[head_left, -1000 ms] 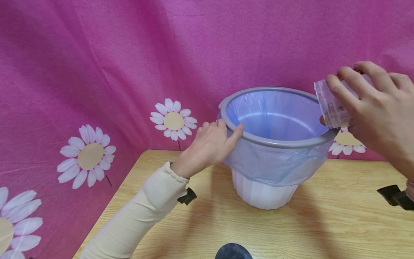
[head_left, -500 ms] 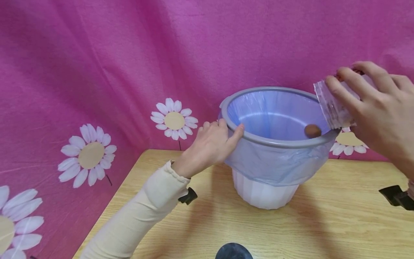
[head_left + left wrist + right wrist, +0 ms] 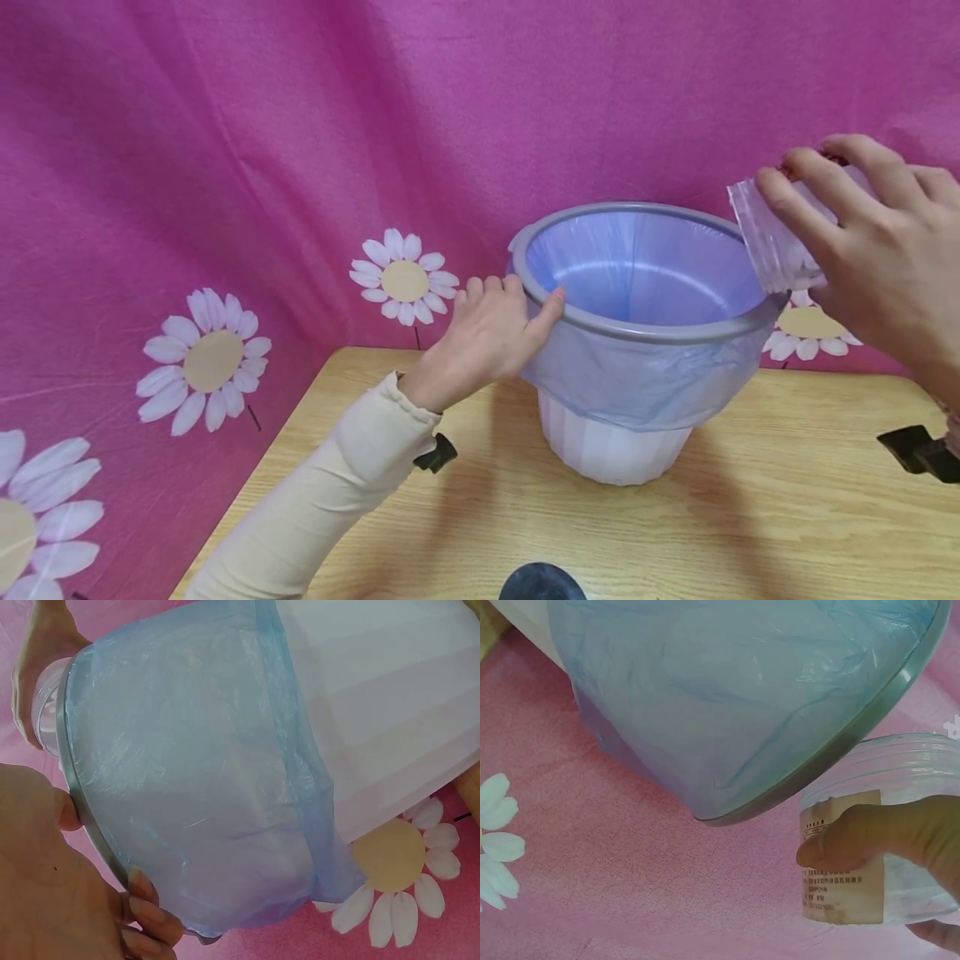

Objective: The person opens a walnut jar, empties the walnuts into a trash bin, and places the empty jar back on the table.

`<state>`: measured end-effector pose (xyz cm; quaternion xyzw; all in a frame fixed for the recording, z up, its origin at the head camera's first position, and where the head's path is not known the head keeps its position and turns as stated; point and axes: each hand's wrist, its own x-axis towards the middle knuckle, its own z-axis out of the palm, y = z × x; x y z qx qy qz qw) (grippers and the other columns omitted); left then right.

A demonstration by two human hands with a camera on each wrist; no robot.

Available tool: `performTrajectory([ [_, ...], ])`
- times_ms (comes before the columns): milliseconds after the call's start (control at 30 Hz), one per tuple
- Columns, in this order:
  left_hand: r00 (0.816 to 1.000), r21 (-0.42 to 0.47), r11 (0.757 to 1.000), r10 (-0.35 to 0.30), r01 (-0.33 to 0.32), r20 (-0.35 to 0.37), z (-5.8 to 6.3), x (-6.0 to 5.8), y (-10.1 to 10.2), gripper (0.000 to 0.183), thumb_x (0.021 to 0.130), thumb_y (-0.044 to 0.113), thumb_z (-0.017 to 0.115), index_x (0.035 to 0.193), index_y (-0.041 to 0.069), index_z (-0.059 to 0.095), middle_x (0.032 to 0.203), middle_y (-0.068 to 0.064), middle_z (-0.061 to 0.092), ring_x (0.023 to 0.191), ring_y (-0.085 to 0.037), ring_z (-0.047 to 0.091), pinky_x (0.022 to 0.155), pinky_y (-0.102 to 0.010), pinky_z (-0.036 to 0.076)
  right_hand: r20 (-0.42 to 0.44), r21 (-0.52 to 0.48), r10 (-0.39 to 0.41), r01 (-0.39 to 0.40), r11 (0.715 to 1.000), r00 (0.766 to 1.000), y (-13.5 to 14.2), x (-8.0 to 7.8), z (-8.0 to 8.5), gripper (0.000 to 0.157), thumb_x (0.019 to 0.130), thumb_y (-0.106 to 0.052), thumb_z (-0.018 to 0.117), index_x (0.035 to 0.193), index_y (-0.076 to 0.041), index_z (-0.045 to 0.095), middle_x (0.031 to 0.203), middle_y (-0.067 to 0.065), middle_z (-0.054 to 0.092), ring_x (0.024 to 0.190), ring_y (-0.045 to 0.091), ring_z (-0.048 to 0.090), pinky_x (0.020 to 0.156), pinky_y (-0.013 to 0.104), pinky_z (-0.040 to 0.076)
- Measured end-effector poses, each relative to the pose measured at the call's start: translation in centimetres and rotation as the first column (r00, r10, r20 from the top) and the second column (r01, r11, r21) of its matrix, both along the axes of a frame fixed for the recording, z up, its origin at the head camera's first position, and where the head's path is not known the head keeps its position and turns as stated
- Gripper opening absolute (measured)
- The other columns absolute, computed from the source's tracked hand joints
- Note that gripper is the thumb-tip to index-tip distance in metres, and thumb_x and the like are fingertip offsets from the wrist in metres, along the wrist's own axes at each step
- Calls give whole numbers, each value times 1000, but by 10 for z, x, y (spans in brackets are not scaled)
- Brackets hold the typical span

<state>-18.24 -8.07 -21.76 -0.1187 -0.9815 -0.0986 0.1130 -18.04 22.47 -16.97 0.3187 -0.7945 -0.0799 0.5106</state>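
A white trash bin [image 3: 611, 446] lined with a translucent blue bag [image 3: 637, 383] stands upright on the table, a grey ring [image 3: 660, 334] round its top. My left hand [image 3: 491, 333] grips that ring at the left, thumb over the edge and fingers outside. At the right side of the rim, my right hand [image 3: 892, 225] holds a clear plastic jar [image 3: 761, 237] tilted, its mouth towards the bin. A brown printed label [image 3: 847, 900] shows on the jar in the right wrist view, with my thumb across it. The bin's bottom is hidden from the head view.
The wooden table [image 3: 450, 517] carries a dark round object [image 3: 542, 583] at its near edge, partly out of view. Pink cloth [image 3: 300, 125] with printed daisies hangs behind and to the left.
A brown roundish thing has dropped out of the jar into the bin and is out of sight. My right hand and jar have risen slightly; my left hand has stayed put.
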Motion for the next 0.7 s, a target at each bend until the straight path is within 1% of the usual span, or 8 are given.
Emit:
performTrajectory([
  [167,1000,-13,1000,20,-20,-6,0,0,1,64,98,60,23,99,4,52,91,-11,48,91,-28,43,80,-41,38,-11,28,8,-8,1000,1000,-2,0,2,95,47,16,68,135,-9,46,131,19,50,128,38,40,76,63,40],
  [233,1000,-15,1000,25,-25,-8,-1,0,1,64,98,61,22,98,4,52,90,-11,47,91,-28,42,79,-41,37,-8,54,23,-23,998,1000,-3,-1,3,96,46,17,69,136,-10,45,130,18,51,128,37,41,78,62,41],
  [333,1000,-12,999,30,-30,-9,-1,0,1,63,97,61,22,96,5,51,90,-10,46,90,-27,40,79,-40,36,32,99,42,-45,994,999,-2,-2,4,108,38,17,75,137,-11,44,131,17,50,127,37,40,80,62,40],
  [433,1000,-5,1000,25,-25,-3,-2,0,0,63,97,61,22,96,5,51,90,-10,46,90,-27,40,79,-40,36,60,114,51,-58,992,997,0,-3,3,114,33,17,77,138,-11,43,132,18,49,128,38,39,80,62,39],
  [467,1000,-3,1000,23,-23,-2,-2,1,0,63,97,61,22,96,5,51,90,-10,46,89,-27,40,79,-40,35,61,112,50,-57,992,997,0,-4,2,115,32,17,77,138,-11,43,132,18,49,128,38,39,79,62,39],
  [567,1000,4,1000,16,-16,0,-2,0,0,63,97,61,21,97,5,50,90,-10,46,89,-26,39,78,-40,35,51,70,45,-49,996,998,2,-5,0,112,33,14,77,137,-11,45,131,18,50,128,38,40,77,63,39],
  [667,1000,10,1000,12,-12,-3,-1,1,0,62,98,61,22,96,5,50,90,-10,45,89,-26,38,78,-39,34,50,8,55,-55,998,997,4,-5,-4,109,33,4,79,137,-10,46,131,19,50,128,40,40,75,65,39],
  [700,1000,9,1000,10,-10,-6,-1,2,1,61,98,60,22,96,6,49,90,-10,45,89,-26,38,78,-39,34,61,-24,70,-68,997,996,5,-4,-5,108,34,-1,79,136,-9,47,131,20,50,128,41,40,80,64,40],
])
